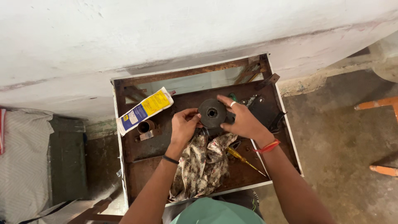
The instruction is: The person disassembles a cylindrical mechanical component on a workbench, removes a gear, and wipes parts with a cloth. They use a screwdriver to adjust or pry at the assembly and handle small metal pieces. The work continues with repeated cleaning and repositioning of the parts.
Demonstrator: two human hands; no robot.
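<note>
A round dark metal disc (212,113) with a centre hole is held between both hands above a rusty brown metal base (141,174) with a white rim. My left hand (183,124) pinches the disc's left edge. My right hand (239,119), with a ring on one finger and a red thread at the wrist, grips its right edge with fingers spread. A patterned cloth (203,164) lies crumpled just below the hands.
A large yellow, blue and white tube (144,110) lies at the base's left rear, a short rusty pipe stub (145,126) beside it. A yellow-handled screwdriver (244,159) rests right of the cloth. White wall behind; concrete floor to the right.
</note>
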